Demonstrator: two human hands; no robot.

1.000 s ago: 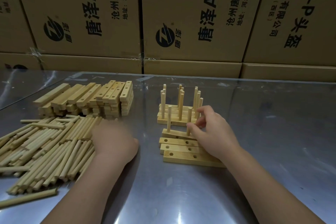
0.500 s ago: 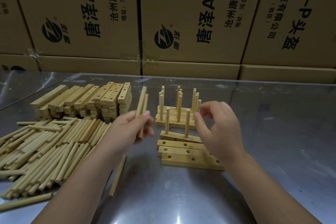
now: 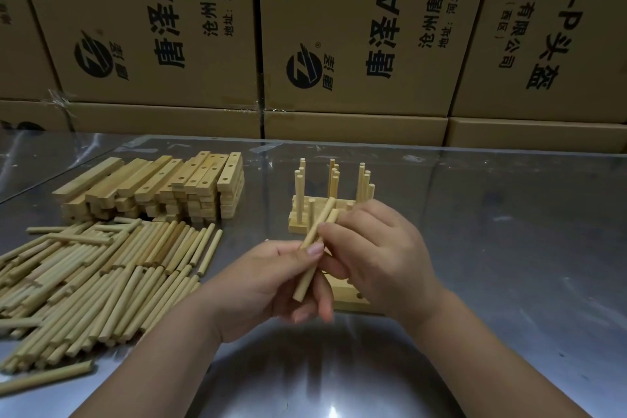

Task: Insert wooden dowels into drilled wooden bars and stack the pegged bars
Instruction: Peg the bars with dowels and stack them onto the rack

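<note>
At centre frame, the left hand (image 3: 268, 285) grips two tilted dowels (image 3: 304, 282) and the right hand (image 3: 380, 258) pinches their upper part. Drilled bars (image 3: 349, 297) lie beneath the hands, with pegged bars (image 3: 298, 226) just above. The loose dowel pile (image 3: 101, 282) lies at lower left.

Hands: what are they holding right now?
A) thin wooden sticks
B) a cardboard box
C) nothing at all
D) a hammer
A: the left hand and right hand both pinch thin wooden dowels between them, above the table.
</note>
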